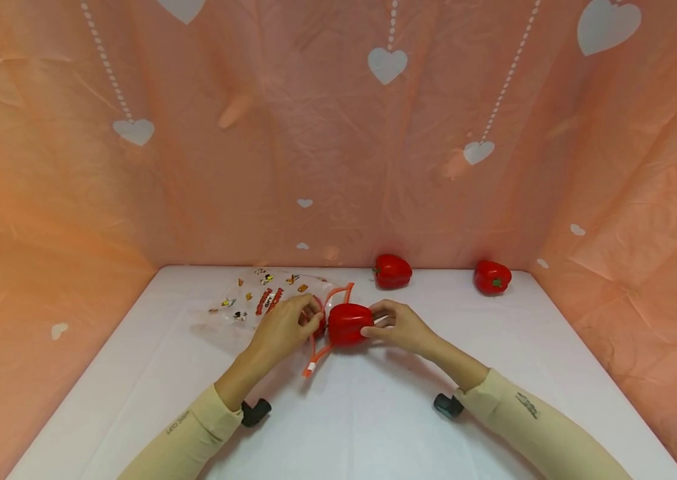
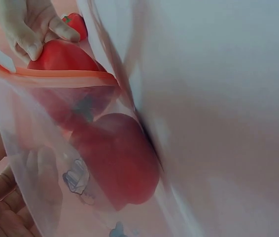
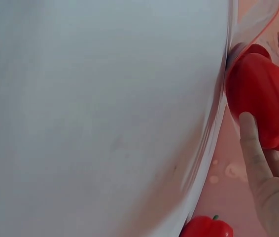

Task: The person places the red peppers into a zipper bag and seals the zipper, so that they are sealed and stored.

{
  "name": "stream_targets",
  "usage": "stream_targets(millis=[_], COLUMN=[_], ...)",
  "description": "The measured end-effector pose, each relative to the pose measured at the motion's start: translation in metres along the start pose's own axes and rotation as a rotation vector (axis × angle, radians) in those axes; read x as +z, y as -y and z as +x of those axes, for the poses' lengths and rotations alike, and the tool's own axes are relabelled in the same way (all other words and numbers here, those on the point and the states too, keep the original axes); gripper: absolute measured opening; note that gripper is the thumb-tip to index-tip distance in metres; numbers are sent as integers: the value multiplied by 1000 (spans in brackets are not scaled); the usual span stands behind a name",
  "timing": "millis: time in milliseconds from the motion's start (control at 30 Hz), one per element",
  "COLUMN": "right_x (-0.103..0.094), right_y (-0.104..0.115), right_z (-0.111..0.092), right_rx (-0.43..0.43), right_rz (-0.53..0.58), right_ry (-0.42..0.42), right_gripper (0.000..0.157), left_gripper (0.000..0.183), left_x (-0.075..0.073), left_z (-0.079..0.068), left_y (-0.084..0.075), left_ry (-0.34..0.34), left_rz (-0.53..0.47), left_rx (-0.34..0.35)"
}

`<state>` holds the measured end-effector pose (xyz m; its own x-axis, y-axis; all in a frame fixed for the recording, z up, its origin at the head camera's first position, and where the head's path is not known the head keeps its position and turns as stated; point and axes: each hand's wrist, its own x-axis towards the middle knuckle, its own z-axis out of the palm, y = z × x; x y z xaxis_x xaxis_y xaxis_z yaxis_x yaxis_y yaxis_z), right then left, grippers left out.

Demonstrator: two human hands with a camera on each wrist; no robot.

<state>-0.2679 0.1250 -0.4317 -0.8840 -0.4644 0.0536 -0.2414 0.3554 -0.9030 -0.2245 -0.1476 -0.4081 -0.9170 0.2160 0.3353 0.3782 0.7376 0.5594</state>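
A clear printed plastic zip bag (image 1: 242,303) with an orange zip edge and a white slider (image 2: 4,60) lies on the white table. One red bell pepper (image 2: 120,160) is inside it, seen through the film in the left wrist view. My left hand (image 1: 283,323) grips the bag's wall near the mouth, its fingers partly behind the film. Between the thumb and fingers of my right hand (image 1: 404,327) is another red bell pepper (image 1: 349,325). Its stem end is within the bag mouth, while its blunt end sticks out toward my right palm.
Two more red bell peppers stand at the table's back, one pepper (image 1: 392,272) behind the bag and one pepper (image 1: 492,277) farther right. An orange curtain (image 1: 338,167) with white hearts encloses the back and sides. Dark wrist devices (image 1: 256,412) show under both forearms.
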Motion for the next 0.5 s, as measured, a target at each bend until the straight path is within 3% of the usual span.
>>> stream_targets(millis=[333,500], right_x=[13,19], right_y=[5,10], right_z=[5,8], right_rx=[71,94], right_rz=[81,37], right_ry=[-11,-58], right_gripper=[43,42], left_gripper=[7,7], left_x=[0,0], left_z=[0,0], left_y=[0,-1], left_ry=[5,-6], left_rz=[-1,11], left_rx=[-19,-10])
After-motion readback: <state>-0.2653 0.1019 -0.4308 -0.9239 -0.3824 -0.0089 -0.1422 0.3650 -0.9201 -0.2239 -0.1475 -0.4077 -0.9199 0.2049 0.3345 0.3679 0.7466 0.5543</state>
